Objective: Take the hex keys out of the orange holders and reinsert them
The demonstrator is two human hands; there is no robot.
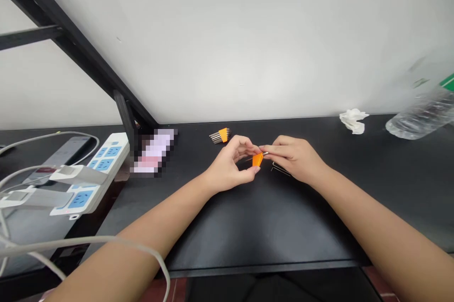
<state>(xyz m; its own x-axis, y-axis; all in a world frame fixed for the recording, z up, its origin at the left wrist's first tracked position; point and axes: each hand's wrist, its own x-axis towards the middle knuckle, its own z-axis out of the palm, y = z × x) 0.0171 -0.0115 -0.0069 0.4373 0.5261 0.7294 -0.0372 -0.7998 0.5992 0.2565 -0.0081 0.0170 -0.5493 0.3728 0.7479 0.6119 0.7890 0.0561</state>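
Between the thumb and fingers of my left hand (230,165) is an orange hex key holder (257,159). My right hand (296,156) pinches a thin metal hex key (266,153) at the holder's upper right edge; how deep it sits in the holder is hidden by my fingers. A few loose L-shaped hex keys (281,169) lie on the black table just below my right hand, partly covered by it. Farther back, a second orange holder (223,134) lies with several metal keys through it.
To the left stand a white power strip (115,151) with plugged-in chargers (80,175), cables and a phone (58,158). A black metal frame (81,51) rises there. A blurred-out item (156,151), a crumpled tissue (353,120) and a plastic bottle (422,115) lie near the wall.
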